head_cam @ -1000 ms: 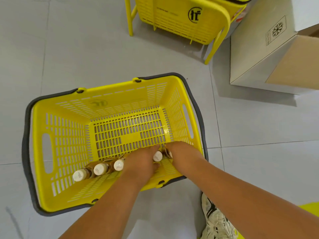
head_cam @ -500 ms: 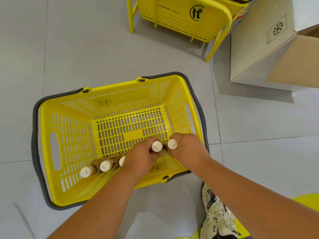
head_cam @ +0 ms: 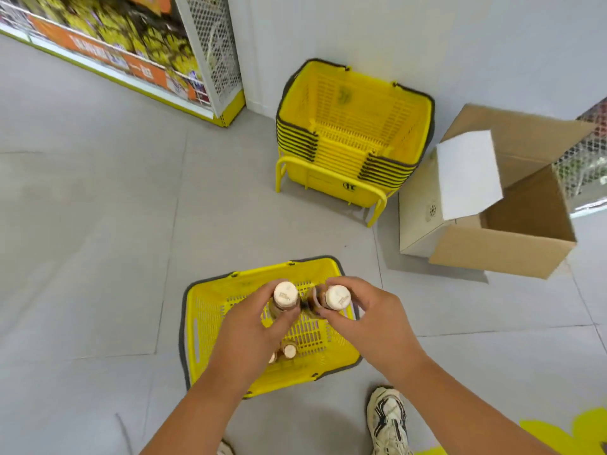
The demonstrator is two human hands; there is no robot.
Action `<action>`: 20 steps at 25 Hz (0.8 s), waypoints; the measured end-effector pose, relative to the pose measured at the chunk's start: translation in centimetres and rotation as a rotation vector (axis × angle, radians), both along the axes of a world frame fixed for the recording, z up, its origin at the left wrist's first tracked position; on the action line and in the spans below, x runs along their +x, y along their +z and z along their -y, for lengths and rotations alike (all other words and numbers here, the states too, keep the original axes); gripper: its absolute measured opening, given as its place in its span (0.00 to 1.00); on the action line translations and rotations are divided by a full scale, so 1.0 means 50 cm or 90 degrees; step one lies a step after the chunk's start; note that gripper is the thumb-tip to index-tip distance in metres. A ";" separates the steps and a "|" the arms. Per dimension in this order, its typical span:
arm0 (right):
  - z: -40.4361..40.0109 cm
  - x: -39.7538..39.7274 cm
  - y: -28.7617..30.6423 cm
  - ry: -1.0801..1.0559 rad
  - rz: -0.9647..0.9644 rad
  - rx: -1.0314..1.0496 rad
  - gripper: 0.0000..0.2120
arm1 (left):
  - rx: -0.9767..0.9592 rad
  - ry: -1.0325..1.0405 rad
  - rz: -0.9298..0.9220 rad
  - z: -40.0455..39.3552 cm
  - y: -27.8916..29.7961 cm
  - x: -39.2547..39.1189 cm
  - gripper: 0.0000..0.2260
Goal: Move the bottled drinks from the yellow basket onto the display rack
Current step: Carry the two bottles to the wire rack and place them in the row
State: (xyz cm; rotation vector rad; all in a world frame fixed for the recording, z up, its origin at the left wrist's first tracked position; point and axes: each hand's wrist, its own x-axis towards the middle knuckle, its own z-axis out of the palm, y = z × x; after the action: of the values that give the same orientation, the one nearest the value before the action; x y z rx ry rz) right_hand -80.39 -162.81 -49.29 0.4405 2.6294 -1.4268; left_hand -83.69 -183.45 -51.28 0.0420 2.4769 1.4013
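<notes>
Now each hand grips one bottle above the yellow basket (head_cam: 210,310), seen from the head camera.
Left hand (head_cam: 249,336) curls its fingers round the left bottle (head_cam: 285,295), cap up; right hand (head_cam: 371,320) pinches the right bottle (head_cam: 336,297) just beside it. Two more bottles (head_cam: 289,351) lie in the basket on the floor at 6 o'clock. At 12 o'clock stands a stack of baskets (head_cam: 354,126), a cardboard box (head_cam: 499,238) at 2 o'clock, the display rack (head_cam: 108,44) at 10 o'clock.

left hand (head_cam: 253,336): has lifted one bottle (head_cam: 285,298) clear above the yellow basket (head_cam: 210,326)
right hand (head_cam: 371,320): likewise raised a second bottle (head_cam: 335,298)
</notes>
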 end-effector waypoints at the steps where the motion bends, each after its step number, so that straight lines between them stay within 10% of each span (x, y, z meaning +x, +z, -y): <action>1: 0.003 -0.005 0.069 -0.013 -0.021 -0.011 0.18 | 0.006 0.013 -0.010 0.006 0.069 -0.002 0.12; 13: 0.032 0.022 0.813 -0.024 -0.230 -0.047 0.20 | 0.090 0.094 -0.202 0.109 0.794 0.017 0.13; 20: 0.091 0.022 1.027 0.026 -0.277 -0.074 0.18 | 0.066 0.079 -0.261 0.187 1.047 0.019 0.11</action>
State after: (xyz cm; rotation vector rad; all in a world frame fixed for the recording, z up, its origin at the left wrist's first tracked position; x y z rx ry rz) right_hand -79.28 -167.36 2.06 0.0658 2.8272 -1.8255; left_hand -82.76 -192.79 1.04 0.2210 2.7675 1.7192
